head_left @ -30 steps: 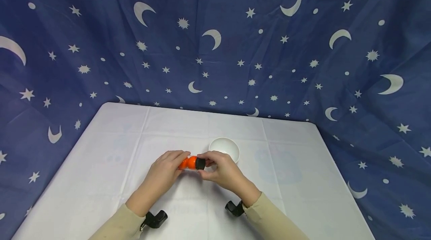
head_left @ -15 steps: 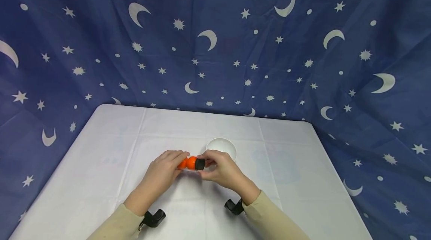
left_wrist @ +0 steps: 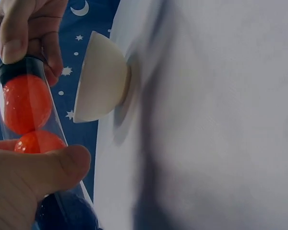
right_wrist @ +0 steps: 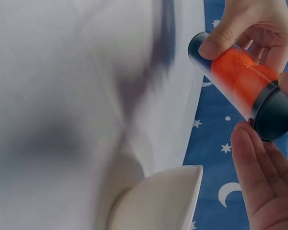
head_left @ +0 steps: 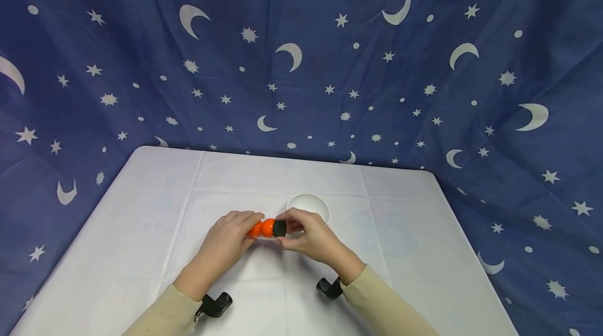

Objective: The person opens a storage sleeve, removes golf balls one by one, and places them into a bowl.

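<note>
Head view shows almost nothing different from half a second and a second ago: both hands stay where they were, low over the middle of the table, and the clear tube between them lies at the same sideways angle. Only the camera has shifted a little, so the bowl sits slightly higher in the picture. My reading is that the work on the cap is under way but has not got far, since the cap is still seated on the tube's end and no gap shows.

The left hand wraps the tube's body, with its thumb pressed along the clear wall beside the two orange balls packed inside. The grip there is narrow and firm around the tube. The right hand pinches the black cap from the other end. In the right wrist view its fingers curve close beneath the cap, while the thumb shows only at the picture's edge, so how tightly it bears on the cap I cannot tell.

The tube is held off the table, just in front of the white bowl, which stands upright and apart from both hands.
</note>
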A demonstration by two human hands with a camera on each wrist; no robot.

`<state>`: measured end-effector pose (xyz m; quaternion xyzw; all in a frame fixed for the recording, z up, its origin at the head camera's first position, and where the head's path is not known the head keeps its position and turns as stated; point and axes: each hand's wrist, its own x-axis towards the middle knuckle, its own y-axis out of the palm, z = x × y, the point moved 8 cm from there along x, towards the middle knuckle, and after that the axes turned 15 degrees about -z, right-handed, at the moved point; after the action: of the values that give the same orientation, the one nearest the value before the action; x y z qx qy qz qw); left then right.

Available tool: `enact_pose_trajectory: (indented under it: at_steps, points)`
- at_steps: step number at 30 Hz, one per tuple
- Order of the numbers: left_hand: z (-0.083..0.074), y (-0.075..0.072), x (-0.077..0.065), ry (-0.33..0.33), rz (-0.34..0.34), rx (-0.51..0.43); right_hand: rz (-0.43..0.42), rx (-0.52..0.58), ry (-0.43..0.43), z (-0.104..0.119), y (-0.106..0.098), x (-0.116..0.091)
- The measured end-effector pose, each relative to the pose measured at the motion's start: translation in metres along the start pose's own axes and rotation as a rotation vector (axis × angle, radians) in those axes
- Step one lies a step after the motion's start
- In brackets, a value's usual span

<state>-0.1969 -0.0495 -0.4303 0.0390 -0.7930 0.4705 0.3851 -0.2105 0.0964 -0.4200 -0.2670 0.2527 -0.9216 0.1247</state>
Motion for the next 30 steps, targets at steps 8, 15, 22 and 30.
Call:
enact_pose_trajectory:
  at_steps: [8,15,22,30]
  points:
    - [-0.003,-0.007,0.003,0.014,-0.027,0.073,-0.076,0.105,0.156,-0.012,-0.005,-0.002]
    - [-0.008,-0.01,0.002,0.029,-0.057,0.089,-0.089,0.143,0.206,-0.016,-0.005,-0.005]
    - [-0.012,-0.01,0.002,0.057,-0.116,0.062,-0.076,0.136,0.189,-0.015,-0.007,-0.006]
    - [-0.009,-0.007,0.001,0.048,-0.114,0.015,-0.029,0.114,0.156,-0.012,-0.008,-0.003]
